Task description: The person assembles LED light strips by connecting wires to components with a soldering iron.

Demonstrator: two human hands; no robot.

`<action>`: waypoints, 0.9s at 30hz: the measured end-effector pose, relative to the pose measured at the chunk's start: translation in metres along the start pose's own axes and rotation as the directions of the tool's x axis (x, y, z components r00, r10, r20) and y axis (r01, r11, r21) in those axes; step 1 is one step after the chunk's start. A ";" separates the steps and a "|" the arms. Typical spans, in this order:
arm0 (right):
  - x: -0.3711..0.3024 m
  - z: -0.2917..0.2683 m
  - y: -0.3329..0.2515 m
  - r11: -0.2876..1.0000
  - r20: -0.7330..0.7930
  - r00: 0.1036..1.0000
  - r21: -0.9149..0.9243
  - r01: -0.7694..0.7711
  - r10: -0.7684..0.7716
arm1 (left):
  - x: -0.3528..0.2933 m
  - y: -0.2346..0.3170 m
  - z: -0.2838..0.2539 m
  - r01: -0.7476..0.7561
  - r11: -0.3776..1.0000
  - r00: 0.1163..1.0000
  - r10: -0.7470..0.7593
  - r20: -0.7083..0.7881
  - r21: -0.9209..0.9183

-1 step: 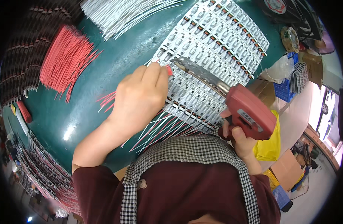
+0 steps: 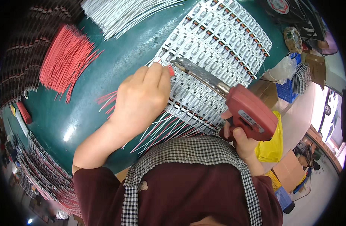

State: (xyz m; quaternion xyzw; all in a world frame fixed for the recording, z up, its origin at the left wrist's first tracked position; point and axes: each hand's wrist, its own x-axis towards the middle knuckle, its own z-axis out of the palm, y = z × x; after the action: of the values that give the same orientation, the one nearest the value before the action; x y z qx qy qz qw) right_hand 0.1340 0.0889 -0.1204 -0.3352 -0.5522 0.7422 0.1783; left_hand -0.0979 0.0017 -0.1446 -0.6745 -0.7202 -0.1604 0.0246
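Observation:
My left hand [image 2: 142, 92] is closed round a small bundle of red wires [image 2: 107, 101]. Their red ends poke out past its fingertips, and their tails stick out behind the wrist. My right hand [image 2: 241, 141] grips a red soldering gun [image 2: 252, 113] by its handle. Its long metal barrel points up and left, with the tip just above a white panel of small circuit boards [image 2: 222, 41], close to my left fingertips. Whether the tip touches the panel I cannot tell. Red and white wires [image 2: 161, 130] trail from the panel's near rows toward my apron.
On the green table [image 2: 116, 64] lie a pile of red wires [image 2: 65, 62] and a pile of white wires [image 2: 124, 15]. Wired board strips [image 2: 41, 162] stack up at the left. A tape roll [image 2: 292, 39], a blue crate [image 2: 285, 92] and a yellow bag [image 2: 271, 147] are at the right.
The soldering gun has shifted very slightly to the left. My left hand and the panel look unmoved.

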 end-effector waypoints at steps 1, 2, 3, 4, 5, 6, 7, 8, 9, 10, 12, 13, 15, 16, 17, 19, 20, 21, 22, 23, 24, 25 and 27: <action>0.001 0.001 0.000 1.000 0.018 1.000 -0.010 -0.016 0.016 | -0.001 0.000 0.001 0.004 1.000 1.000 -0.004 0.003 -0.003; 0.002 0.002 0.000 0.999 0.035 0.999 -0.021 -0.031 0.032 | -0.001 0.000 0.001 0.005 1.000 1.000 -0.005 0.001 -0.002; 0.001 0.000 0.001 0.998 0.040 0.998 -0.045 -0.044 0.046 | -0.003 0.000 0.001 0.008 1.000 1.000 -0.008 0.000 -0.001; 0.001 0.000 0.001 0.998 0.044 0.998 -0.045 -0.051 0.053 | -0.003 0.001 0.001 0.014 1.000 1.000 -0.014 0.004 -0.002; 0.001 0.000 0.002 0.998 0.044 0.998 -0.047 -0.050 0.052 | -0.004 0.001 0.002 0.016 1.000 1.000 -0.016 0.005 0.015; 0.001 0.000 0.002 0.998 0.042 0.998 -0.049 -0.048 0.050 | -0.004 0.001 0.002 0.016 0.999 1.000 -0.016 0.005 0.031; 0.001 0.001 0.002 0.997 0.042 0.998 -0.050 -0.052 0.054 | -0.004 0.001 0.001 0.018 0.999 1.000 -0.018 0.008 0.028; 0.001 0.002 0.002 0.997 0.033 0.997 -0.037 -0.064 0.065 | -0.004 0.001 0.001 0.012 0.999 1.000 -0.013 0.019 0.029; 0.001 0.003 0.002 0.997 0.025 0.997 -0.025 -0.074 0.075 | -0.003 0.001 0.000 0.006 0.999 1.000 -0.007 0.028 0.031; 0.001 0.002 0.002 0.997 0.025 0.997 -0.025 -0.076 0.077 | -0.003 0.002 0.000 0.007 1.000 1.000 -0.008 0.029 0.030; 0.001 0.002 0.003 0.996 0.014 0.997 -0.059 -0.068 0.069 | -0.002 0.003 0.000 0.020 0.998 0.999 -0.023 0.041 0.067; 0.001 0.000 0.004 0.996 0.015 0.997 -0.059 -0.069 0.070 | -0.002 0.004 0.000 0.021 0.998 0.999 -0.023 0.041 0.067; -0.001 -0.003 0.006 0.990 0.038 0.997 -0.122 -0.067 0.072 | -0.002 0.005 0.000 0.031 0.997 0.999 -0.034 0.039 0.065; 0.000 -0.003 0.006 0.990 0.036 0.997 -0.123 -0.067 0.072 | -0.002 0.005 0.000 0.030 0.997 0.999 -0.033 0.039 0.064; 0.000 -0.002 0.004 0.986 0.038 0.997 -0.153 -0.063 0.069 | -0.002 0.005 0.000 0.028 0.997 0.999 -0.031 0.039 0.069; 0.001 0.001 0.005 0.982 0.035 0.997 -0.180 -0.059 0.067 | -0.002 0.006 0.000 0.021 0.997 0.999 -0.024 0.040 0.073; 0.001 0.005 0.008 0.964 -0.008 0.999 -0.264 -0.044 0.043 | -0.002 0.005 0.001 0.015 0.997 0.999 -0.018 0.043 0.081; 0.001 0.007 0.008 0.938 -0.046 0.999 -0.346 -0.031 0.016 | -0.002 0.005 0.001 0.010 0.996 0.999 -0.014 0.044 0.089; 0.000 0.006 0.008 0.938 -0.047 0.999 -0.346 -0.032 0.016 | -0.002 0.005 0.001 0.009 0.996 0.999 -0.013 0.044 0.088; -0.001 0.004 0.007 0.970 -0.026 0.998 -0.236 -0.055 0.050 | -0.002 0.006 0.001 0.010 0.996 0.999 -0.014 0.039 0.089; -0.001 0.002 0.006 0.989 0.001 0.997 -0.122 -0.080 0.081 | -0.002 0.006 0.001 0.012 0.996 0.999 -0.015 0.035 0.092; 0.000 0.003 0.005 0.990 0.002 0.997 -0.120 -0.080 0.081 | -0.002 0.006 0.001 0.011 0.996 0.999 -0.014 0.036 0.094; 0.002 0.005 0.000 0.998 0.009 0.998 0.025 -0.059 0.059 | -0.002 0.007 0.000 0.025 0.995 0.999 -0.030 0.046 0.100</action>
State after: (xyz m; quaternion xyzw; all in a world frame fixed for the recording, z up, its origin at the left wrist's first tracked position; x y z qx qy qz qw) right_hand 0.1290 0.0871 -0.1206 -0.3459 -0.5334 0.7555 0.1581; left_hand -0.0907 0.0004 -0.1438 -0.6662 -0.7368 -0.1088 0.0388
